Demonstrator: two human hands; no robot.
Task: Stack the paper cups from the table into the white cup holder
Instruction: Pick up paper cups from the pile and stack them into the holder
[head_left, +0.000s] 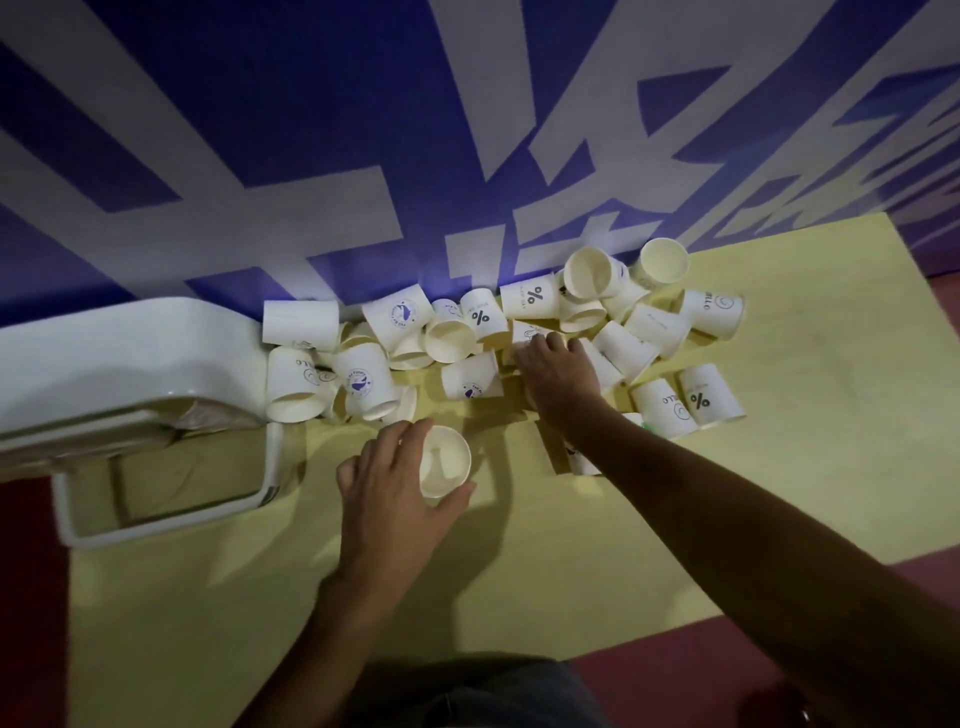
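The cups (530, 299) are matt paper, cream-white with small printed marks. The holder (130, 353) is glossy white plastic that catches the light. The worktop (805, 405) is smooth, matt yellow. The wall (363, 130) looks matt and painted.

The cups (530, 299) across the middle are showing cream white, some carrying dark percent signs, others blue round emblems. The worktop (519, 571) is looking pale yellow, the holder (130, 353) at left glossy white, the wall (311, 104) at top blue with broad white strokes.

A yellow table (805, 415) bears a jumble of paper cups (530, 304) along its far edge, and a white cup holder (130, 353) at left.
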